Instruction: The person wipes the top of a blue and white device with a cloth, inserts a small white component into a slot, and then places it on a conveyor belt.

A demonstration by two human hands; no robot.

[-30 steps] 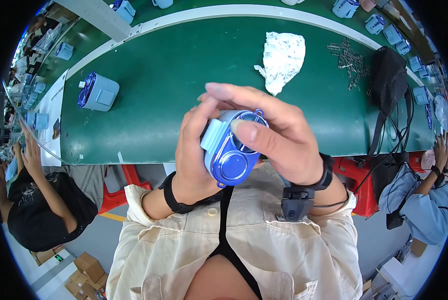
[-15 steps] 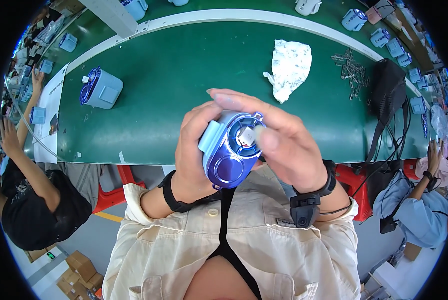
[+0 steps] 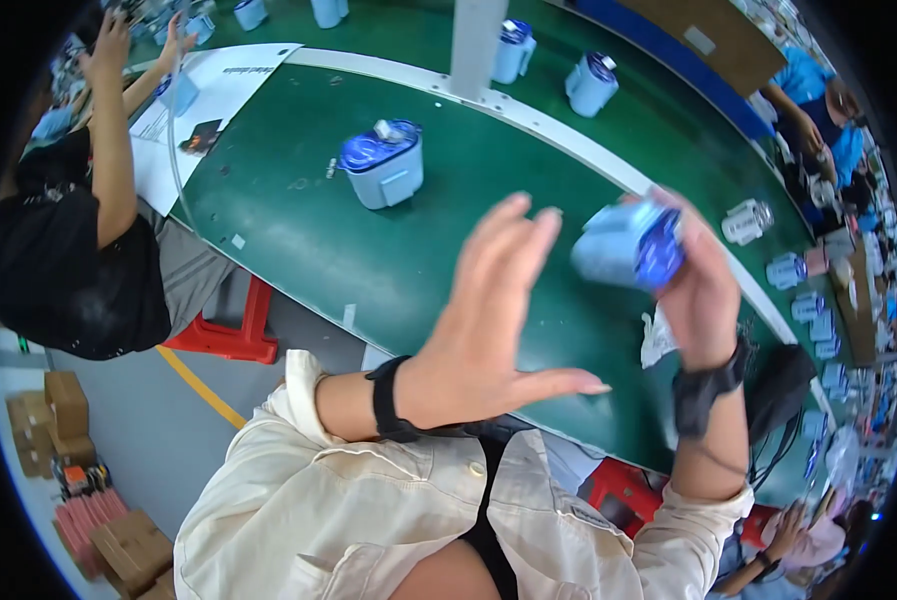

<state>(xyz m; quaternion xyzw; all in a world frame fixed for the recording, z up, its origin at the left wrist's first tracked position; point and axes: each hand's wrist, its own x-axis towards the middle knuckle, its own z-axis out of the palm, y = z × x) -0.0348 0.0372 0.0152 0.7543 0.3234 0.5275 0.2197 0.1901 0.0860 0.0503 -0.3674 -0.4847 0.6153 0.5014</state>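
Note:
In my right hand (image 3: 706, 285) is a light-blue plastic housing with a shiny dark-blue end (image 3: 618, 243), blurred by motion. The fingers grip it at its dark-blue end, over the right part of the bench. My left hand (image 3: 483, 320) is open, with thumb and fingers spread and nothing in it. It is apart from the held housing, to its left. A similar blue housing (image 3: 386, 182) stands on the bench farther left, dark-blue end up, with a small white piece on top.
The green bench (image 3: 298, 210) is bounded by a pale rail (image 3: 588, 150) and a grey post (image 3: 471, 50). Beyond stand more housings (image 3: 592, 84). White crumpled material (image 3: 656, 338) and a black bag (image 3: 780, 385) lie right. A co-worker (image 3: 78, 240) sits left.
My hands have parted. The right hand has carried the housing away to the right and farther out, while the left has let go and opened. The view has turned.

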